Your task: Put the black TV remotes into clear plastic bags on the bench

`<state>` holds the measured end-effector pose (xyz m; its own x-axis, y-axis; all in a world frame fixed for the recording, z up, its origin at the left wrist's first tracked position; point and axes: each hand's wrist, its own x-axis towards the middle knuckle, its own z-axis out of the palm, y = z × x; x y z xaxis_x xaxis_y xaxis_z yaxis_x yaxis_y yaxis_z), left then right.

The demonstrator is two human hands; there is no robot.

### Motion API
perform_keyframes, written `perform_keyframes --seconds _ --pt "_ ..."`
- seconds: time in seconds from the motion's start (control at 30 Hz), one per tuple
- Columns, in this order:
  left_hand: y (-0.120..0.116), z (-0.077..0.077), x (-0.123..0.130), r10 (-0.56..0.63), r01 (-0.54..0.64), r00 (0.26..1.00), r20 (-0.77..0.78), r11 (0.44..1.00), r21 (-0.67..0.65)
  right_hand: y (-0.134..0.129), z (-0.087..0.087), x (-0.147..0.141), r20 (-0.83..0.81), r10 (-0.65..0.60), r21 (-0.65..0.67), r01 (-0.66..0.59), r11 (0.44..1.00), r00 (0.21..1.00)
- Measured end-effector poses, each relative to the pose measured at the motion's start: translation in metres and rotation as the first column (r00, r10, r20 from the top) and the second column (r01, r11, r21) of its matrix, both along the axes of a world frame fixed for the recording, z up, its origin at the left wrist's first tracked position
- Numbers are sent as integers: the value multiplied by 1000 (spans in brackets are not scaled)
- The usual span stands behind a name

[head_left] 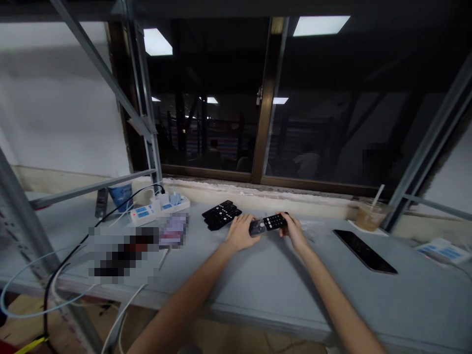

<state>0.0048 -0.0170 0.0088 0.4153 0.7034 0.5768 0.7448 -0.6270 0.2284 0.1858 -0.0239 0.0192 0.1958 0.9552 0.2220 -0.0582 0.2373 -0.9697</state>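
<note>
A black remote control [275, 222] with pale buttons is held between my two hands, a little above the grey table. My left hand [241, 233] grips its left end, where the surface looks greyish and shiny, perhaps a clear plastic cover. At the other end, my right hand [293, 230] has its fingers closed around the black tip. Just beyond my left hand, several black remote controls [221, 215] lie in an overlapping pile. Some clear, crumpled material [306, 232] seems to lie right of my right hand, too faint to make out well.
Right of my hands lie a dark phone [365, 250] and a drink cup with a straw [370, 214]. A white power strip [162, 209] with cables stands at the left, near a blue cup [121, 196] and pixelated items [125, 253]. Metal posts [145, 113] frame the table [265, 290].
</note>
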Motion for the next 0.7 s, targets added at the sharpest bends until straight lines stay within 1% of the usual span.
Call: perform_keyframes --seconds 0.07,0.13,0.2,0.3,0.37,0.43,0.57,0.7 --pt "2 1 -3 12 -12 1000 -5 999 -44 1 1 3 -59 45 -75 -49 996 997" --pt "4 2 -5 8 -10 1000 -21 998 -68 1 2 4 -122 149 -136 -166 977 981" --pt "6 1 -7 16 -18 999 -35 998 -59 0 4 5 -167 253 -149 -278 949 953" --pt "8 1 -8 64 -64 997 -42 998 -15 -1 3 4 -151 351 -135 -371 919 924" --pt "8 1 -8 83 -83 995 -48 997 3 -2 2 3 -126 386 -133 -402 906 914" --pt "7 1 -7 76 -76 996 -46 997 16 -3 -1 2 -100 400 -120 -410 904 911" --pt "4 2 -5 6 -4 999 -32 998 59 -7 -3 2 -7 390 -76 -389 918 921" --pt "1 1 -1 -23 26 999 -48 998 56 -11 -3 0 104 423 -114 -411 904 900"
